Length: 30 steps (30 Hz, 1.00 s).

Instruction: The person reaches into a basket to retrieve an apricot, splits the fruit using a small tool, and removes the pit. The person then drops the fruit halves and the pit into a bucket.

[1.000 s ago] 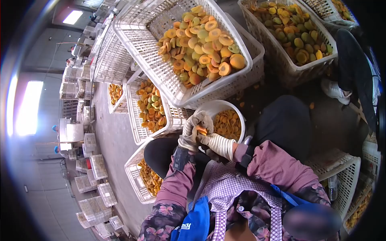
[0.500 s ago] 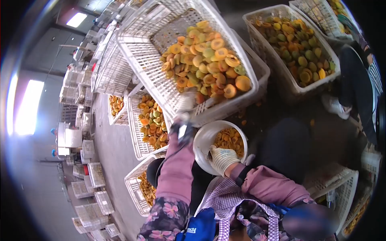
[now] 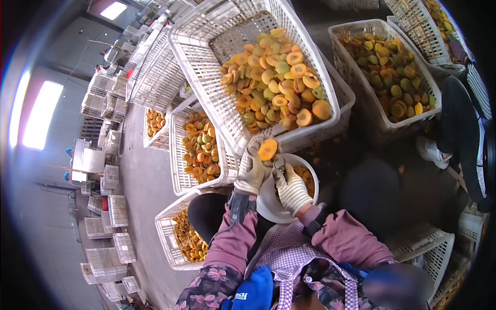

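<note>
L hand (image 3: 251, 173) grip pinching fruit half (image 3: 267, 150); R hand (image 3: 292, 192) grip closed on sm. tool (image 3: 279, 164)

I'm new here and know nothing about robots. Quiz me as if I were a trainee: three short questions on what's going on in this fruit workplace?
1. Multiple choice: which hand holds the orange fruit half?
A) right hand
B) left hand
C) neither

2. True or false: orange pieces lie inside the white bucket.

3. Fill in the blank: the left hand wears a pale ____.

Key: 1. B; 2. true; 3. glove
</note>
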Tool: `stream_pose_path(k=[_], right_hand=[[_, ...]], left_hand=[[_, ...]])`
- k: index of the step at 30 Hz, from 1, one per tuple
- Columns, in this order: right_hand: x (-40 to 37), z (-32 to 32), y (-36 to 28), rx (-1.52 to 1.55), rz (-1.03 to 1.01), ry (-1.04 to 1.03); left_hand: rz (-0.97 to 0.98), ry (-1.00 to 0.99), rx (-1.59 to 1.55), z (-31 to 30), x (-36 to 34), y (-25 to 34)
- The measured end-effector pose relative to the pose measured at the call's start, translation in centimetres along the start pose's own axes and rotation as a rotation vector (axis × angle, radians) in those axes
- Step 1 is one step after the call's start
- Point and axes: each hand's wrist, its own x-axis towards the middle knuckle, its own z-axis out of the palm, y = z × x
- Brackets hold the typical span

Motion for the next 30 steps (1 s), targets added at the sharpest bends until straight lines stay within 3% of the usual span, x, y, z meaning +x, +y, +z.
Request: stream_pose_path(k=[1, 2, 3, 5, 6, 7, 11, 14, 15, 16, 17, 18, 19, 21, 23, 24, 25, 26, 27, 29, 30], right_hand=[[-0.4, -0.2, -0.2, -0.085, -0.126, 0.051], [-0.8, -0.1, 0.0, -0.090, -0.123, 0.048], [-1.1, 0.0, 0.2, -0.117, -0.105, 0.009], [-1.6, 0.0, 0.0, -0.142, -0.091, -0.031], [-1.9, -0.4, -0.6, -0.186, -0.090, -0.032], [-2.1, -0.9, -1.2, -0.229, -0.087, -0.031], [-2.9, -1.9, -2.5, -0.286, -0.016, -0.123], [-2.4, -0.4, 0.4, -0.181, -0.064, -0.178], [-2.1, 0.6, 2.2, -0.068, -0.133, -0.202], [-2.1, 1.2, 3.9, -0.071, -0.395, -0.127], [-2.2, 0.6, 3.1, -0.068, -0.390, -0.132], [-2.6, -1.0, 1.0, 0.238, 0.063, -0.449], [-3.6, -2.6, -1.3, 0.538, 0.531, -0.748], [-5.2, -3.1, -4.0, 0.646, 0.513, -0.720], [-5.5, -3.1, -4.5, 0.701, 0.680, -0.528], [-5.2, -2.4, -3.9, 0.724, 0.740, -0.407], [-4.6, -2.2, -3.4, 0.767, 0.796, -0.378], [-4.2, -1.7, -2.9, 0.770, 0.760, -0.367], [-3.8, -1.1, -2.4, 0.771, 0.726, -0.356], [-3.0, -0.3, -2.1, 0.705, 0.704, -0.331], [-2.6, -0.2, -2.2, 0.679, 0.689, -0.325]], left_hand=[[-0.061, 0.018, -0.055, 0.5, -1.5, -0.1], [-0.200, 0.279, 0.149, 2.5, -3.3, 0.2], [-0.201, 0.282, 0.146, 0.0, -3.9, -2.2], [-0.032, 0.264, 0.103, -6.9, -3.6, -8.0], [0.221, 0.279, 0.265, 1.7, -4.9, -2.6], [0.223, 0.275, 0.266, 3.5, -5.3, -1.7], [0.295, 0.321, 0.551, 3.6, -5.3, -2.4], [0.531, 0.164, 0.939, 2.8, -5.1, -2.1], [0.529, 0.164, 0.941, 3.3, -5.3, -1.1], [0.293, 0.071, 0.683, 4.6, -5.7, 0.5], [0.059, -0.016, 0.421, 5.3, -6.0, 1.3], [-0.069, 0.006, 0.361, 5.4, -5.8, 1.4], [0.001, 0.050, 0.264, 5.8, -6.3, 1.9], [0.269, 0.316, 0.041, 5.0, -5.1, 3.3], [0.487, 0.509, 0.020, 3.2, -3.2, 5.3], [0.563, 0.549, 0.382, 1.6, -1.8, 5.5], [0.648, 0.647, 1.308, -0.4, -0.2, 5.4], [0.638, 0.602, 1.647, -1.8, 2.2, 5.1], [0.522, 0.500, 1.793, -3.7, 5.0, 4.1], [-0.035, 0.147, 1.966, -10.0, 12.9, 1.1], [-0.135, 0.228, 1.799, -12.6, 16.5, -3.0]])
